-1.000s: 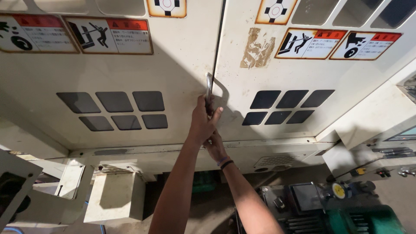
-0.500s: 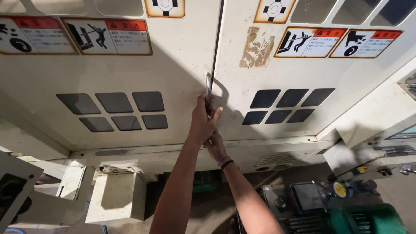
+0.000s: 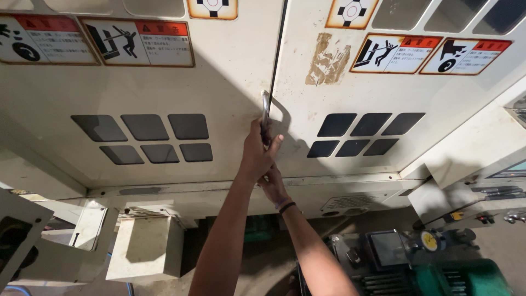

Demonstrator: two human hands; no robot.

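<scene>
Your left hand [image 3: 257, 156] is wrapped tight around the metal door handle [image 3: 266, 112], with your right hand [image 3: 272, 183] curled just below it.

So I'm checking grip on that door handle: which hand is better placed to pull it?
Probably the left hand: it is wrapped around the metal handle at the seam between the panels. The right hand sits lower, mostly hidden behind the left, and its hold cannot be seen.
</scene>
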